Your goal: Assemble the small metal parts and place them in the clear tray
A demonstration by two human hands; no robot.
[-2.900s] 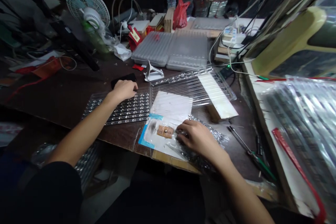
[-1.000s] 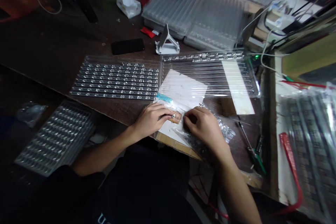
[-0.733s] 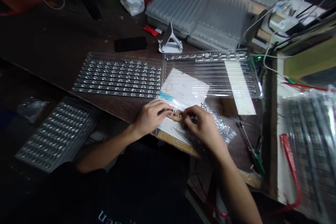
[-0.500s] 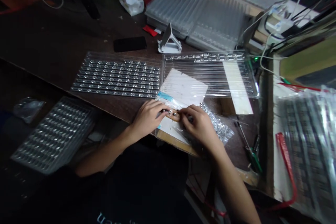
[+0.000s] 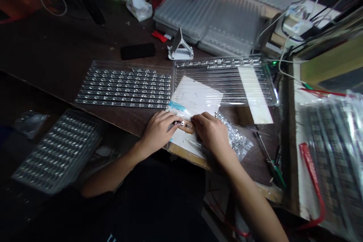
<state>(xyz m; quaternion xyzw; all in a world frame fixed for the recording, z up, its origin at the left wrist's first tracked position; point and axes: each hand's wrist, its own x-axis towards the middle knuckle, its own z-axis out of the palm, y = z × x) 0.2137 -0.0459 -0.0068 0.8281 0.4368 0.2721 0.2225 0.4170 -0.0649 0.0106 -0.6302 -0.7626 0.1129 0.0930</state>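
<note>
My left hand (image 5: 159,129) pinches a small dark-and-silver metal part (image 5: 179,123) between thumb and fingers, over the left end of a little brown block (image 5: 185,128). A round metal piece with a dark centre shows on that block. At its right end, the bent fingers of my right hand (image 5: 211,130) are closed together; whatever is between them is hidden. Under the block lies a white board (image 5: 184,141) with blue tape (image 5: 177,106) near it. Close by my right hand is a clear bag of small silver parts (image 5: 238,138).
A clear tray filled with rows of metal parts (image 5: 124,87) lies left, and a sparsely filled tray (image 5: 232,83) right. Behind stand a phone stand (image 5: 180,47), a black phone (image 5: 138,51) and stacked clear trays (image 5: 187,11). A green-handled screwdriver (image 5: 276,174) lies at right.
The view has shifted slightly. Both hands stay at the brown block; the fingers of my right hand have drawn a little closer together. My left hand still pinches the metal part.
</note>
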